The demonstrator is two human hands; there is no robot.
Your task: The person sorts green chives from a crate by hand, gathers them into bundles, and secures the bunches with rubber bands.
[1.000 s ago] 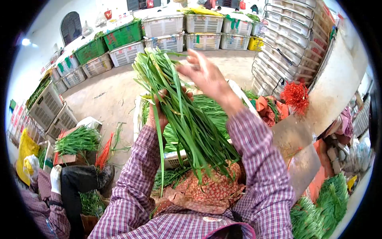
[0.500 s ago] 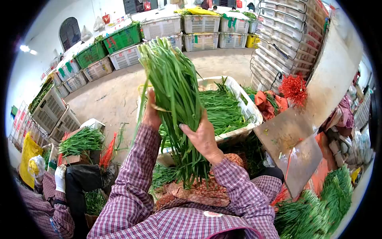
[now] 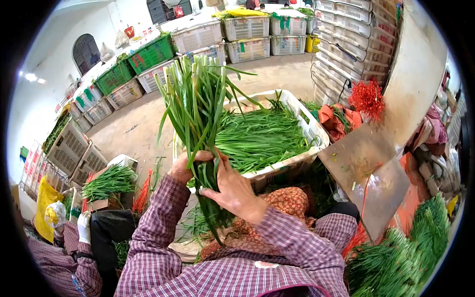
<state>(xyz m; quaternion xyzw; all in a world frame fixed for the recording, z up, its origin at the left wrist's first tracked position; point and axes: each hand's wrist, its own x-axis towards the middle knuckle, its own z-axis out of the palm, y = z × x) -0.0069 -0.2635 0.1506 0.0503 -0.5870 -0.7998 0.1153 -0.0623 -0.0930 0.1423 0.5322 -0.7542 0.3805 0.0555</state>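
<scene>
A bunch of long green leafy stalks (image 3: 193, 109) stands upright in front of my chest, pale cut ends up and leaf tips hanging down. My left hand (image 3: 190, 166) is wrapped round its middle from the left side. From the right, my right hand (image 3: 230, 188) closes on the same bunch just below, fingers near the left hand's. Behind the bunch, a white plastic crate (image 3: 319, 141) holds a thick layer of similar green stalks (image 3: 264, 136). A red patterned cloth (image 3: 287, 203) covers my lap under the hands.
At lower left sits a co-worker with a white glove (image 3: 84, 226), beside a box of greens (image 3: 111, 180). A metal board (image 3: 368, 173), red ties (image 3: 366, 100) and piled greens (image 3: 396, 257) are on the right. Stacked crates (image 3: 341, 54) rise behind; more crates (image 3: 247, 29) line the wall.
The bunch has turned more upright, its cut ends spread at the top. My right hand, raised off it a second ago, now grips it low beside my left hand, which has moved down.
</scene>
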